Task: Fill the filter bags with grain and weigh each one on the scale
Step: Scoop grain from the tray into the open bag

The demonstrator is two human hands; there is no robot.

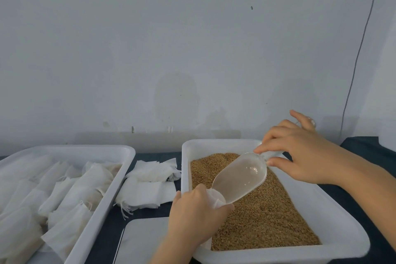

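Lower left: tray (pixel 85 148) of filled bags (pixel 70 195). Centre: empty bags (pixel 150 180) on bench (pixel 107 227), scale (pixel 141 240) below. Lower right, over grain tray (pixel 342 231): left grip (pixel 192 214) curled round filter bag (pixel 216 198), right grip (pixel 300 154) pinching scoop (pixel 242 178) handle.

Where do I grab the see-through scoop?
Grab the scoop by its thin handle, coming from the right, as the right hand pinches it. The wide open end tips down-left into the bag, so keep that end free.
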